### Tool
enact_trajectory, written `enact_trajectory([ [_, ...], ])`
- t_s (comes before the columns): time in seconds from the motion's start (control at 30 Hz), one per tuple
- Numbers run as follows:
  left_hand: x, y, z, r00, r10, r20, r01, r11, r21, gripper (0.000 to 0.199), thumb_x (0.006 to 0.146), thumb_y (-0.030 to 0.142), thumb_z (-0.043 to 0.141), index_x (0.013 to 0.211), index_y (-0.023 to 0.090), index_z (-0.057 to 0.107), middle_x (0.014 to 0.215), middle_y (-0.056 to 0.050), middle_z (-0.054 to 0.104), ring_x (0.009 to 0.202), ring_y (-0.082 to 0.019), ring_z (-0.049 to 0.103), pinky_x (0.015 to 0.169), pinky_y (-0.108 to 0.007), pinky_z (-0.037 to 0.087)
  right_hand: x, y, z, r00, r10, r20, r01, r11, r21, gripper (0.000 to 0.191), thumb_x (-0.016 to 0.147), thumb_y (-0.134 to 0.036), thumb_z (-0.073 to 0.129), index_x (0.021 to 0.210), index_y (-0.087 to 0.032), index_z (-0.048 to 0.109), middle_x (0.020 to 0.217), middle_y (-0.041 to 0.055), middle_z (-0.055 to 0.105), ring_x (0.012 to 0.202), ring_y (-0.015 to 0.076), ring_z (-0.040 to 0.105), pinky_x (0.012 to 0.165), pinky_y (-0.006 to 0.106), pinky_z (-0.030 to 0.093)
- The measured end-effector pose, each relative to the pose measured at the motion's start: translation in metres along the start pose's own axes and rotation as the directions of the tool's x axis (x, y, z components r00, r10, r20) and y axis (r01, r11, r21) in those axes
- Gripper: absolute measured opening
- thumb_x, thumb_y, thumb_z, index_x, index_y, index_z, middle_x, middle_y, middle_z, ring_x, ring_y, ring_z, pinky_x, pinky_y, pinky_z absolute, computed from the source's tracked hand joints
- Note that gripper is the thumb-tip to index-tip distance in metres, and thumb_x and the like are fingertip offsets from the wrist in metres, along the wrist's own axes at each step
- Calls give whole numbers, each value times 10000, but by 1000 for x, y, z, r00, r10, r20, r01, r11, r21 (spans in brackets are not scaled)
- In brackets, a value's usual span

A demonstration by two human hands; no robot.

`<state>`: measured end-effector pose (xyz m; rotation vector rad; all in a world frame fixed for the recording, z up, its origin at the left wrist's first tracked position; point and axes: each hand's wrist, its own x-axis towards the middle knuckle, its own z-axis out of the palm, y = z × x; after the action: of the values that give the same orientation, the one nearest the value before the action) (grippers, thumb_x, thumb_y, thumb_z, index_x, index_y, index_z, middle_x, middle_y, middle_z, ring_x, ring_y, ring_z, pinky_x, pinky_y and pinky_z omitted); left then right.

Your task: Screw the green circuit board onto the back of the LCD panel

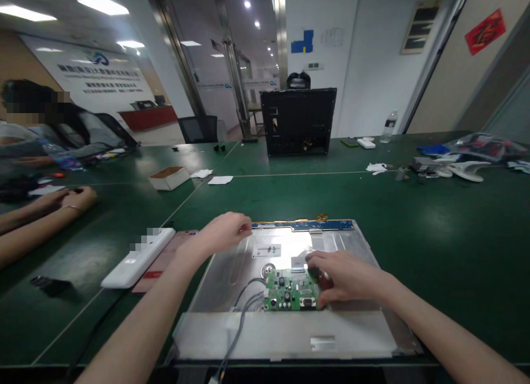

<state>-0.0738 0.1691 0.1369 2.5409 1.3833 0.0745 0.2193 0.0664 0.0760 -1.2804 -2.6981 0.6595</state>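
A metal-backed display panel (238,273) lies face down on the table in front of me. On it sits a green circuit board (292,289) with several connectors, and grey cables (241,323) run from its left side. My right hand (343,273) is closed around the board's right edge, thumb at the near corner and fingers at the far one. Along the panel's far edge runs a narrow blue circuit strip (306,225). At that strip's left end, my left hand (226,230) has its fingers pinched together; whatever is between them is hidden.
Left of the panel lie a white power strip (138,258) and a pinkish flat case (155,268). A co-worker's hands (70,202) rest further left. Beyond stand a small open box (169,178) and a black monitor housing (298,122). A plastic bag (486,145) lies far right.
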Motion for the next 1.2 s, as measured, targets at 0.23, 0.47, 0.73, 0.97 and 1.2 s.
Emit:
enact_trajectory([
  [0.23, 17, 39, 38, 997, 59, -49, -68, 978, -199, 322, 896, 410, 477, 811, 167, 669, 742, -32, 652, 674, -182, 570, 596, -259, 380, -1, -3, 2, 1000, -4, -5, 4, 1000, -6, 573, 766, -560, 709, 1163, -176, 558, 1128, 115, 639, 880, 289, 637, 695, 371, 444],
  [0.47, -3, 11, 42, 990, 131, 52, -111, 955, -276, 358, 836, 485, 532, 662, 177, 585, 591, 12, 518, 586, -157, 467, 540, -251, 318, -3, -4, 0, 1000, -11, -10, 11, 1000, -6, 565, 760, -570, 705, 1132, -170, 560, 1114, 112, 648, 895, 289, 633, 694, 361, 434],
  [0.73, 21, 6, 49, 994, 109, 6, -101, 944, -314, 361, 855, 500, 519, 740, 166, 591, 645, -3, 531, 622, -169, 485, 555, -263, 349, -4, -4, -1, 1000, -15, -20, 15, 1000, -7, 551, 754, -561, 713, 1126, -183, 566, 1103, 101, 649, 903, 274, 628, 695, 348, 432],
  [0.97, 18, 1, 64, 987, 152, 55, -123, 926, -358, 289, 878, 429, 537, 912, 159, 635, 726, -18, 585, 664, -179, 540, 604, -270, 414, -1, -2, 2, 1000, -8, -21, 8, 1000, -11, 556, 748, -558, 715, 1129, -179, 573, 1140, 115, 638, 927, 291, 631, 717, 366, 453],
  [1.2, 13, -10, 59, 982, 167, 87, -123, 920, -372, 264, 773, 374, 659, 931, 166, 620, 789, -14, 584, 710, -186, 540, 649, -281, 407, 0, -6, -1, 1000, 26, -10, -26, 1000, -1, 554, 759, -529, 711, 1155, -171, 565, 1149, 123, 631, 915, 290, 634, 731, 380, 466],
])
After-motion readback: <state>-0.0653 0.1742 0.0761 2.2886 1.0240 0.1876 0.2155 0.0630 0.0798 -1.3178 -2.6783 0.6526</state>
